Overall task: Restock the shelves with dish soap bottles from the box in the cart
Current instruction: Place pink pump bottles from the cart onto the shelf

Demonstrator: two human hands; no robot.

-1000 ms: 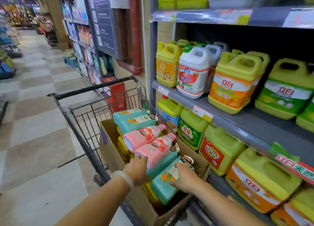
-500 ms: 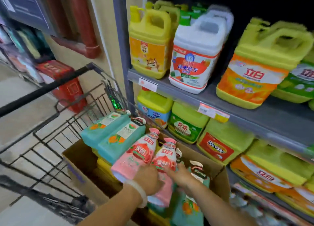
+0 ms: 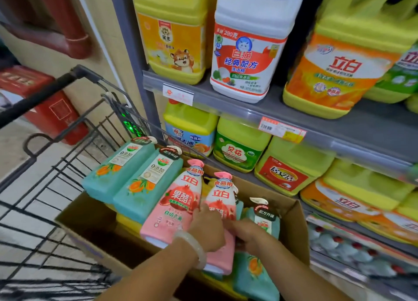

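Observation:
A cardboard box (image 3: 300,228) sits in the wire cart (image 3: 67,142), holding dish soap bottles. Two teal bottles (image 3: 126,176) lie at its far left and two pink ones in the middle. My left hand (image 3: 207,228), with a pale bracelet on the wrist, curls its fingers over the left edge of the right pink bottle (image 3: 221,194), beside the left pink bottle (image 3: 174,205). From the right side my right hand (image 3: 248,235) holds that same bottle, partly covering another teal bottle (image 3: 264,221). Yellow bottles lie underneath, mostly hidden.
The grey shelf unit (image 3: 339,129) stands right of the cart, packed with large jugs: a yellow one (image 3: 174,29), a white one (image 3: 246,43), yellow-orange ones (image 3: 339,70) and more on the lower shelf (image 3: 239,147). A red bin (image 3: 52,113) stands by the wall.
My view has come closer to the box. Both hands have shifted from the teal bottle at the front of the box to the right pink bottle.

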